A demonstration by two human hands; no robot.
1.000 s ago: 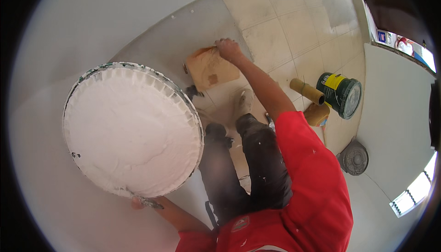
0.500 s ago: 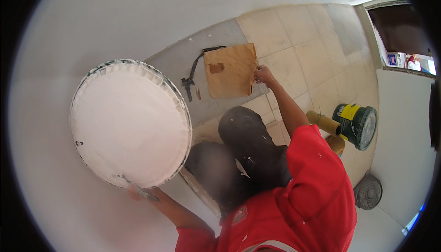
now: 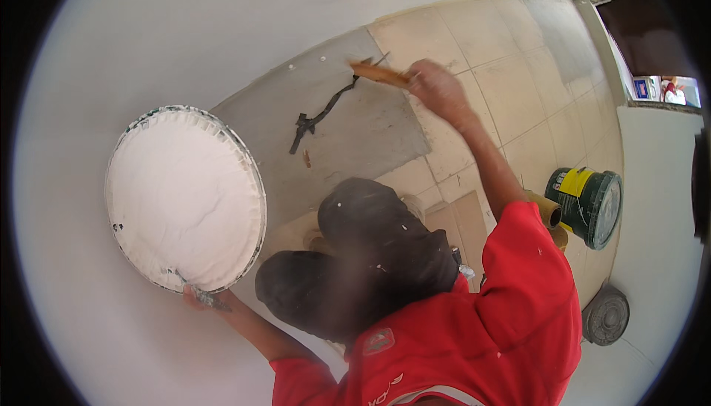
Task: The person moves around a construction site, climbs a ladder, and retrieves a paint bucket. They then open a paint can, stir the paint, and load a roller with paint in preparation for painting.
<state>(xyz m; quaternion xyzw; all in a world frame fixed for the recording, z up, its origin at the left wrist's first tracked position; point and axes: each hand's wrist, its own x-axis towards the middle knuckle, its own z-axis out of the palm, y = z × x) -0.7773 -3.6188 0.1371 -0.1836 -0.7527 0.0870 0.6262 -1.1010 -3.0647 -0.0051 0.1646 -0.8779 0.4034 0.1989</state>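
Note:
On the left is a round bucket (image 3: 261,221), filled nearly to its rim with white powder or paste (image 3: 185,199). At its near rim, my left hand (image 3: 194,298) is closed around what looks like a smeared putty knife (image 3: 213,302). The knife's tip lies over the white material, and my fingers are partly hidden. Farther right, my right hand (image 3: 437,89) grips one end of a piece of brown cardboard (image 3: 381,74), lifted off the floor and seen almost edge-on. Beneath and beside the cardboard, a twisted black strip (image 3: 326,112) lies on the grey floor patch.
A pale wall (image 3: 185,28) runs behind the bucket. To the right stand a dark green pail (image 3: 592,202) with a yellow label and a cardboard tube (image 3: 544,210). A dark round lid (image 3: 606,317) is by the right wall. Beige tiles (image 3: 511,102) border the grey patch.
My right hand has raised the cardboard from the grey floor patch and turned it edge-on, uncovering more of the black strip. My left hand remains at the bucket's rim.

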